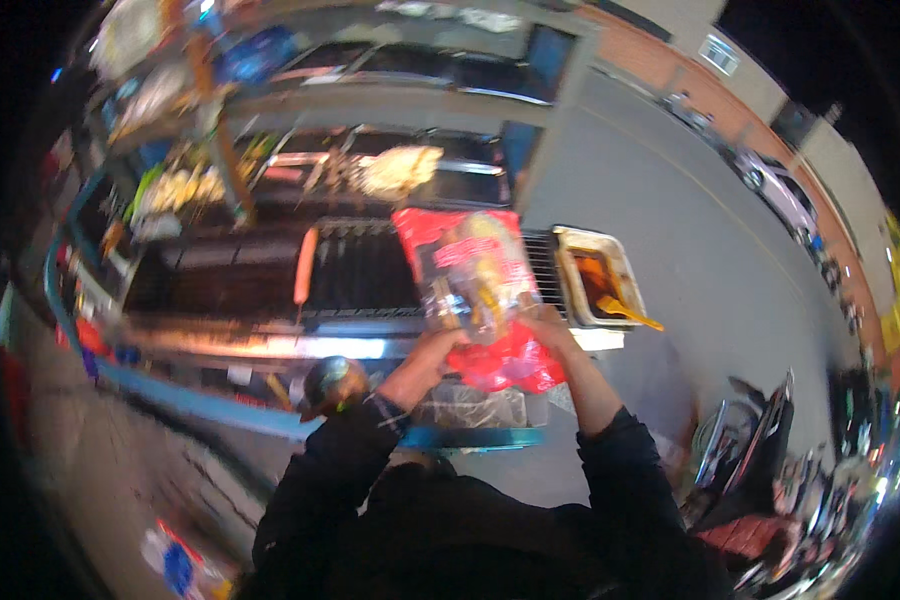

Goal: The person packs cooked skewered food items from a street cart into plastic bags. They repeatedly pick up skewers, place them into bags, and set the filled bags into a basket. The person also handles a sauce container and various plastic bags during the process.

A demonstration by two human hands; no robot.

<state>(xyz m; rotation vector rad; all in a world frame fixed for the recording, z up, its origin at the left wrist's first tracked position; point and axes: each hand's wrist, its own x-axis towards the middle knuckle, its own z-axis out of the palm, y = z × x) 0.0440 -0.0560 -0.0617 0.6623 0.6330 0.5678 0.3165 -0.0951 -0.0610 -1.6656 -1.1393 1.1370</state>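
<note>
Both hands hold a red-and-clear printed plastic food bag [480,262] out over the grill. My left hand [431,356] grips its lower left side, and my right hand [547,328] has the lower right side. Blur hides the exact contents of the bag. Left of it, a skewered sausage [306,266] lies across the dark grill [360,270]. A rectangular tray [628,262] of reddish-brown sauce stands to the right, with a yellow-handled brush or spatula [621,307] resting in it.
Behind the grill, a shelf holds several skewers [334,169] and a pale heap of food [401,171]. A wooden post [221,150] rises at the left. The cart's blue rail [217,401] curves along the front. A round container [335,382] sits near my left forearm.
</note>
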